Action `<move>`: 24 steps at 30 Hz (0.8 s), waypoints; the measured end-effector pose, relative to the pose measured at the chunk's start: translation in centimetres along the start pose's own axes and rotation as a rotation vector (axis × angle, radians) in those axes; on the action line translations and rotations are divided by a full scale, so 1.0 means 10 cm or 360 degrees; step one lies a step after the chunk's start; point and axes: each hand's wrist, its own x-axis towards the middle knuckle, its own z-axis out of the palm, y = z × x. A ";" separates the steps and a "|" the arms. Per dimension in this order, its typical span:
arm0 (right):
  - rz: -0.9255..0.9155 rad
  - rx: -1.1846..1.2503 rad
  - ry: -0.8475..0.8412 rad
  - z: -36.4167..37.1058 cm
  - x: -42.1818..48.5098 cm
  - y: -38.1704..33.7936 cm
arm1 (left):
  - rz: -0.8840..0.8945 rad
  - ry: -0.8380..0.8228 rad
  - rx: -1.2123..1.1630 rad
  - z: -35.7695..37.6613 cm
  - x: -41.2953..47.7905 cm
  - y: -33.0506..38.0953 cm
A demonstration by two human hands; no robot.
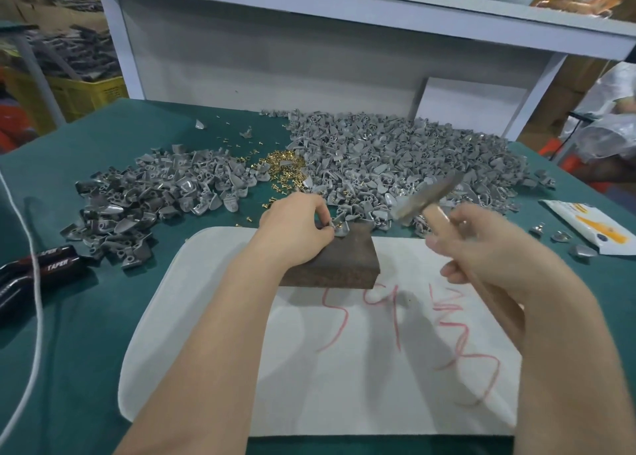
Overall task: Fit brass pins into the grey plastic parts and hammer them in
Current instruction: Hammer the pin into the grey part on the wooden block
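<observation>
Grey plastic part (339, 229) sits at the far edge of the dark block (344, 261), pinched by the left hand's (292, 227) curled fingertips. The right hand (481, 248) grips the hammer (426, 196), raised just right of the part. Its handle slants back toward the person, and the blurred head runs lower-left to upper-right.

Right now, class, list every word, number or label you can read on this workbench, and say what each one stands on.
"TAPER": printed twice in white on the black packets at the table's left edge.
Red handwriting on the white sheet: perhaps "5 4", then a scrawl that cannot be read for certain.
White and orange packet at the right: print too blurred to read.
</observation>
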 end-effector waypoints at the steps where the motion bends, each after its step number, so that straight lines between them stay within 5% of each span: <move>1: -0.0135 0.0003 0.0039 0.01 -0.01 -0.06 | 0.0000 0.0007 -0.0002 0.00 0.00 0.00; 7: -0.0650 -0.0281 0.0182 0.33 0.11 -0.31 | 0.0009 0.0037 -0.0049 0.00 0.00 -0.02; 13: -0.0771 -0.0310 0.0380 0.38 0.09 -0.34 | 0.0024 0.0063 -0.0076 0.01 0.01 -0.04; 24: -0.0708 -0.0412 0.0272 0.34 0.03 -0.32 | 0.0012 0.0037 -0.0084 0.00 0.00 -0.01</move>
